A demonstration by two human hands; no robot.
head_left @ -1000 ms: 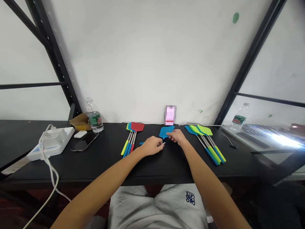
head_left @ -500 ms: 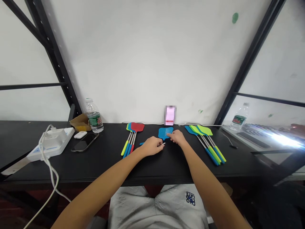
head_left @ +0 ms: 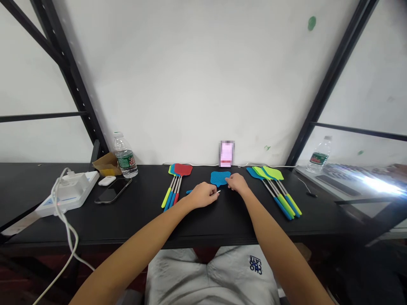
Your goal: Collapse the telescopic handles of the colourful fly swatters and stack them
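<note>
A blue fly swatter head (head_left: 220,177) is in front of me at the middle of the table. My right hand (head_left: 237,184) is closed at its right edge, the fingertips pinching it. My left hand (head_left: 205,194) is wrapped round a fly swatter handle (head_left: 188,192); its blue end sticks out on the left and a thin metal tip shows on the right, apart from the head. Several fly swatters (head_left: 183,170) with red, blue and yellow-green heads lie to the left. A fan of blue and yellow-green fly swatters (head_left: 272,173) lies to the right.
A phone-like screen (head_left: 227,153) leans on the wall. At left are a water bottle (head_left: 126,157), a carton (head_left: 107,164), a white case (head_left: 107,181), a dark phone (head_left: 113,190) and a power strip (head_left: 76,195). A short cable (head_left: 308,188) lies at right.
The blue head has shifted slightly left and its surface shows more fully, as my right fingers have moved to its edge. My left hand stays put.
</note>
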